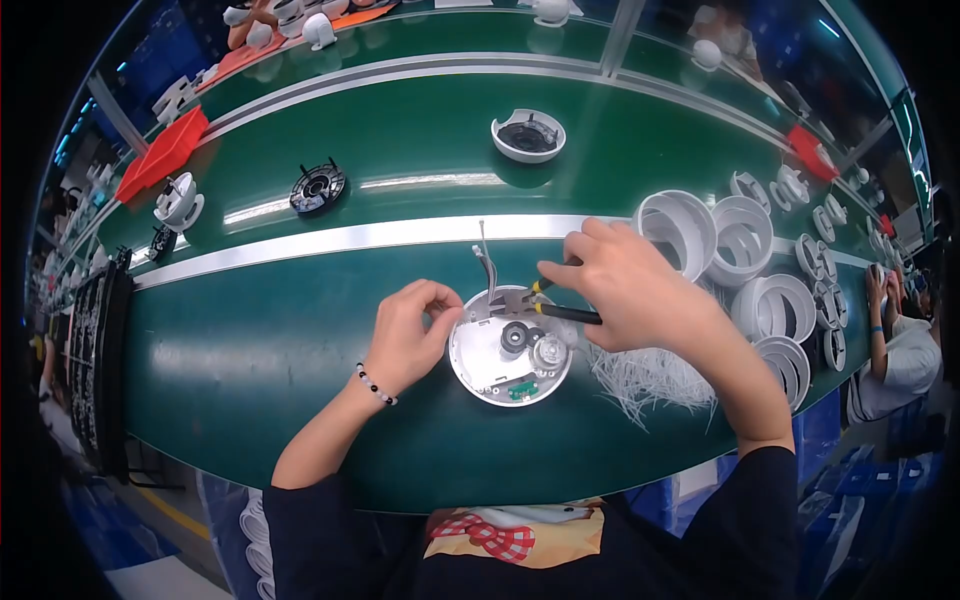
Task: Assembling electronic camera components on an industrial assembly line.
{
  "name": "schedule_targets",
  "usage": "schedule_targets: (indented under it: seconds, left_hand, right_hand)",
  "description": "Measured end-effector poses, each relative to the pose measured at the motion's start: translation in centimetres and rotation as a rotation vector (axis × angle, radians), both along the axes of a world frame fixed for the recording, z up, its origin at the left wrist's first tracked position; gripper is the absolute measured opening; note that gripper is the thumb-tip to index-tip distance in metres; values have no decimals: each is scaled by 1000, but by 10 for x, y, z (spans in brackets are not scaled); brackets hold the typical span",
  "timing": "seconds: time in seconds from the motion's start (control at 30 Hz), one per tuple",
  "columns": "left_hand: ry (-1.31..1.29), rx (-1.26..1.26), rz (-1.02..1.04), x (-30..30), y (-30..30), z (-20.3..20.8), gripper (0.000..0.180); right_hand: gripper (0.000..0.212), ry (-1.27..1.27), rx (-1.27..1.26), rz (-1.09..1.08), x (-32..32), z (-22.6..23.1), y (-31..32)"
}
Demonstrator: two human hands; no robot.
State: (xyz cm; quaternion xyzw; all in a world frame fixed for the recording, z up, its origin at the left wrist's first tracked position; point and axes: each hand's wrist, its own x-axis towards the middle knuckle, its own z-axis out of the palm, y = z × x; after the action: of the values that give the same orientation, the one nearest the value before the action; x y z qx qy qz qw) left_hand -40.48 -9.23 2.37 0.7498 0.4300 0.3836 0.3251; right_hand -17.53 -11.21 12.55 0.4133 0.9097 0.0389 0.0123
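Note:
A round white housing (482,368) lies open on the green bench in front of me. Inside it are a dark round gear-like part (515,337), a clear round part (550,351) and a small green circuit board (523,391). Grey wires (489,272) rise from its far edge. My right hand (630,285) grips cutting pliers (565,312) with black and yellow handles, their jaws over the housing's far side by the wires. At the housing's left rim, my left hand (412,330) has its fingers curled and pinched; what lies between the fingertips is too small to make out.
Thin white plastic strips (650,382) are heaped right of the housing. Several white rings (740,240) stand beyond them. On the belt across the bench sit a black round part (318,187) and a white bowl-shaped shell (528,136). A black rack (100,360) stands at the left.

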Motion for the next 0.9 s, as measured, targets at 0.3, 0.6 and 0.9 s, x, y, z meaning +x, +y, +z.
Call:
schedule_targets:
  seconds: [0.3,0.6,0.9]
  left_hand:
    - [-4,13,40,-2,4,16,6]
    - [-311,223,96,-27,-8,32,9]
    - [93,765,-642,38,1,80,39]
  right_hand:
    - [41,-38,47,20,-13,5,7]
    - [50,562,298,-211,33,18,-65]
    - [52,1952,-42,172,15,-35,-148]
